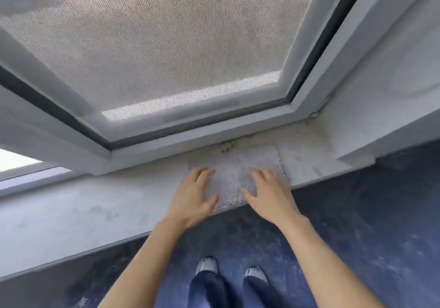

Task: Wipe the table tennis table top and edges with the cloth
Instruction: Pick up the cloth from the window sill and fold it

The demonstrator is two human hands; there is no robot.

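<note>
A pale grey textured cloth (234, 172) lies flat on a white window sill (95, 203). My left hand (192, 195) rests on the cloth's left edge with its fingers spread and nearly straight. My right hand (269, 193) rests on the cloth's right part, fingers also spread and pointing toward the window. Neither hand grips the cloth. No table tennis table is in view.
A window with a mesh screen (166, 33) in a white frame (190, 129) rises behind the sill. A white wall return (381, 93) stands at the right. Below is a blue speckled floor (357, 224) with my two shoes (207, 264).
</note>
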